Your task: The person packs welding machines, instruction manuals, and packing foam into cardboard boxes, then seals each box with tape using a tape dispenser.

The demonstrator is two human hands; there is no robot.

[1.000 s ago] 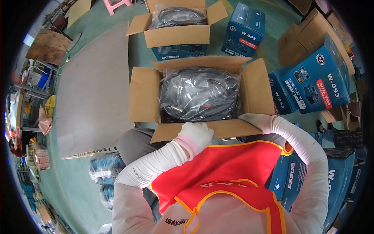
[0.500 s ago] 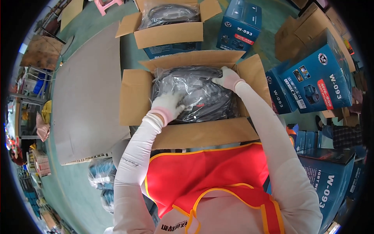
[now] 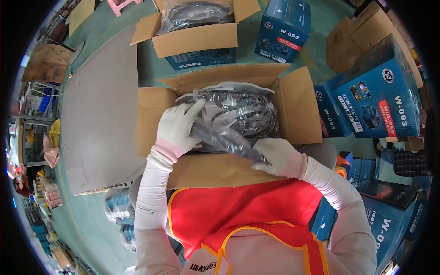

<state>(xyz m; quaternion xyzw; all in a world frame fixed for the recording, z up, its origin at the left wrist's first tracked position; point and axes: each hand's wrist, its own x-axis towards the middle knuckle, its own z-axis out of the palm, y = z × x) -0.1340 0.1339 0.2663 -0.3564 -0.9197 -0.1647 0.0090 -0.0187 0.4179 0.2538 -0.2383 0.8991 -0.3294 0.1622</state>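
An open cardboard box [image 3: 300, 107] stands in front of me with its flaps folded out. Inside lies a clear plastic bag [image 3: 252, 112] full of coiled black cable, and a pale curved edge shows behind it. Across the near side of the box slants a long dark piece in clear plastic [image 3: 224, 137], slightly blurred. My left hand [image 3: 176, 126], in a white glove with a pink cuff, is closed round its left end. Its lower right end is held by my right hand [image 3: 280, 158], gloved alike. What exactly the plastic wraps is hard to make out.
Beyond stands another open box [image 3: 197, 39] holding a bagged black item. Blue printed cartons [image 3: 282, 30] are at the back and stacked on the right [image 3: 376, 98]. A large grey sheet [image 3: 101, 119] lies left. Plastic-wrapped bundles [image 3: 120, 206] sit near my left arm.
Both hands have left the top of the bag and come toward me. The long wrapped piece is now between them at the near side. A pale edge has come into sight at the back.
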